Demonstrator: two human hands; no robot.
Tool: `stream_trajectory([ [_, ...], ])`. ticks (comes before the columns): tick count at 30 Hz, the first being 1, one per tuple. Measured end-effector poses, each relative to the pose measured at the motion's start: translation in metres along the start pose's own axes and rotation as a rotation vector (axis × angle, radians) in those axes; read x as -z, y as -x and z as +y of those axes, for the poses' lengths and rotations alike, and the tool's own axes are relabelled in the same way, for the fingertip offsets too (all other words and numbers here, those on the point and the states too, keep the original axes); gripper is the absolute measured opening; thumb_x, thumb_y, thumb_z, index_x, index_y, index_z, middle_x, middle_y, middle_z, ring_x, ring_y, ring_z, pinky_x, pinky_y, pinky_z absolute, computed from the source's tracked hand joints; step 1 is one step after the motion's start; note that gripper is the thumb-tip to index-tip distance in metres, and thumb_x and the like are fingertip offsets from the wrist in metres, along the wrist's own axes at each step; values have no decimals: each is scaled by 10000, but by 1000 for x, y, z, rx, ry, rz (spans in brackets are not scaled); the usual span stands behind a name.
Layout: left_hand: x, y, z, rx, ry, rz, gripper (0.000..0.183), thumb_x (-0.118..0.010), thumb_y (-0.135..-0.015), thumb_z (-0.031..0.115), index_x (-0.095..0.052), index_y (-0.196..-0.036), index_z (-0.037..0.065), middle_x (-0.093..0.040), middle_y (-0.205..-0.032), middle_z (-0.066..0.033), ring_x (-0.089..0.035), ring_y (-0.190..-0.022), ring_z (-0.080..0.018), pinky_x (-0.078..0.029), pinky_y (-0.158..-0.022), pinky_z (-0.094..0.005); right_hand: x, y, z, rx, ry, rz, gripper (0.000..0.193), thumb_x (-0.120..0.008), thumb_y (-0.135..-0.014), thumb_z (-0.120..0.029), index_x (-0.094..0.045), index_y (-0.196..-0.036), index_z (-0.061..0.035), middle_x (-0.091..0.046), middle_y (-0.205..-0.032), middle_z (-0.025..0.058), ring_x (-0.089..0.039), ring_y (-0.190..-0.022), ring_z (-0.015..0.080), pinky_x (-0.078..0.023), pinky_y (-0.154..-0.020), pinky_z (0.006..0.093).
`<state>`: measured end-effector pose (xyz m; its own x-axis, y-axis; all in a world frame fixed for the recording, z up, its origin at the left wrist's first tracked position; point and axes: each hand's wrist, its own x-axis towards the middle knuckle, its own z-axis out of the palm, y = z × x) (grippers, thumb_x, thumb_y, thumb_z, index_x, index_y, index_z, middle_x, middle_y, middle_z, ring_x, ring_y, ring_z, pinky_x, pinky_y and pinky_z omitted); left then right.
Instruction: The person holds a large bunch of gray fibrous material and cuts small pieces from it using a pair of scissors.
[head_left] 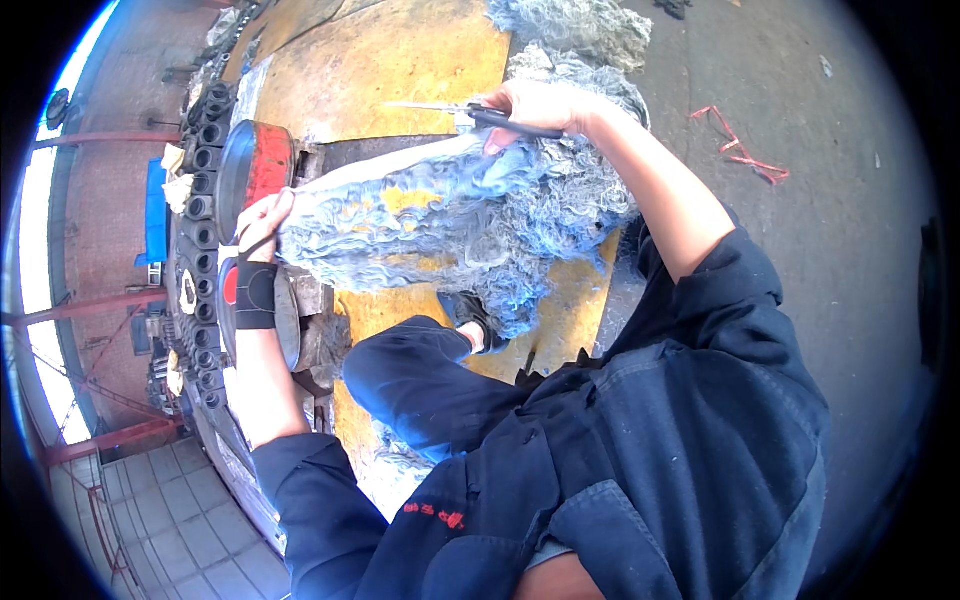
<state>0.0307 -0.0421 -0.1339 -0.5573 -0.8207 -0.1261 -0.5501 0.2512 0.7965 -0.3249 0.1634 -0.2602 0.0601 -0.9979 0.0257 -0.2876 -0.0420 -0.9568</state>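
Note:
A wide, ragged sheet of blue-and-white loose fibre (pixel 460 205) stretches between my two hands, with thinner spots where yellow shows through. My left hand (pixel 264 220), its wrist in a black wrap, is closed on the sheet's left end. Near the upper right part of the fibre, my right hand (pixel 545 103) grips a pair of scissors (pixel 515 124) with black handles. The blades point left, above the sheet's upper edge; I cannot tell how far apart they are. Fingertips of this hand touch the fibre. A thick, shaggy mass hangs down on the right.
Left of the fibre stands a round red-and-grey machine part (pixel 268 165), with another round grey part (pixel 285 315) below it. Dark ring-shaped parts (pixel 203 235) line up behind. Yellow boards (pixel 400 60) lie underfoot. Another fibre heap (pixel 590 30) is at the top; red ribbon (pixel 742 152) lies right.

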Motion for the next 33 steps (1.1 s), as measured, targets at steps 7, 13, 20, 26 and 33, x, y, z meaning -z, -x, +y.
stream_trajectory([
  [7,1,-10,5,-127,-105,14,166,-661,-834,161,-665,-849,-5,-602,-757,41,-494,-659,-26,-380,-592,-182,-18,2,7,-112,-550,-176,398,-789,-672,-245,-611,-935,-4,-586,-722,4,-515,-616,92,-419,-561,235],
  [13,27,-13,10,-112,-154,-27,179,-666,-827,142,-656,-902,-20,-618,-757,8,-529,-655,-48,-404,-597,-180,-41,-5,13,-67,8,-231,600,-827,-581,-334,-585,-968,56,-631,-803,123,-599,-768,219,-454,-658,320],
  [20,14,-4,18,-42,-59,-36,157,-658,-829,121,-662,-910,-14,-636,-790,-8,-552,-680,-61,-433,-618,-195,-53,-8,21,-93,100,144,647,-786,-584,-328,-573,-1037,82,-642,-906,186,-609,-869,271,-453,-751,355],
  [26,25,-10,-2,-102,-105,-27,247,-626,-858,221,-640,-969,0,-620,-875,6,-539,-794,-67,-410,-735,-211,-35,-6,-4,-157,173,-136,585,-815,-594,-371,-608,-965,31,-642,-818,125,-594,-769,173,-440,-683,324],
  [33,-14,9,42,37,683,-134,334,-523,-896,230,-559,-1113,-21,-617,-1062,-146,-588,-992,-242,-446,-901,-356,-37,-19,27,-216,80,74,563,-836,-548,-469,-595,-822,-39,-555,-704,29,-525,-704,152,-424,-666,301],
])
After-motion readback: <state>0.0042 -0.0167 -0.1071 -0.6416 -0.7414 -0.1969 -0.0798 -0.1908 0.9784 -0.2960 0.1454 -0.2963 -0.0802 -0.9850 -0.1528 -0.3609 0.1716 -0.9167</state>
